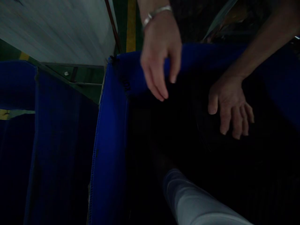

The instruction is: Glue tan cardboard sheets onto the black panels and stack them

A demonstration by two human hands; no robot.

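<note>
From the bottom right, my light sleeve (199,203) reaches into a deep blue fabric bin (110,140). Past its cuff, my right hand (164,162) is only a faint shape in the dark; its fingers and anything in them are lost in shadow. My left hand does not show. Dark material, too dim to name, fills the bin's inside.
Across the bin, a co-worker's hand with a bracelet (161,56) hangs over the far rim; the other hand (231,104) presses on the dark contents, fingers spread. Another blue bin (56,134) stands left, below a pale panel (70,28). Yellow floor line (131,25) behind.
</note>
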